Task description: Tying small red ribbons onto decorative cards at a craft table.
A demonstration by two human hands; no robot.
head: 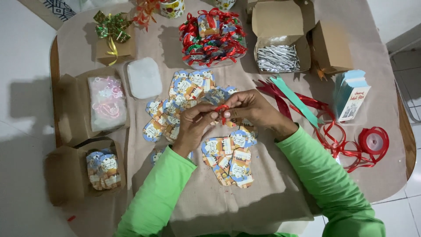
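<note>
Both hands meet over the middle of the table (280,193). The left hand (193,125) and right hand (250,109) pinch a short red ribbon piece (222,110) between their fingertips. Loose paper tags (228,160) lie beneath, spreading toward ten o'clock. A red ribbon spool (373,141) sits at three o'clock.

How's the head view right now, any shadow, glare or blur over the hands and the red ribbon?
Head view: sharp overall; left hand and right hand pinch the red ribbon piece, which is small but readable; soft shadows fall left of the brown boxes and beside the arms; mild shine on the silver strips; wide-angle bending at the table edge.
</note>
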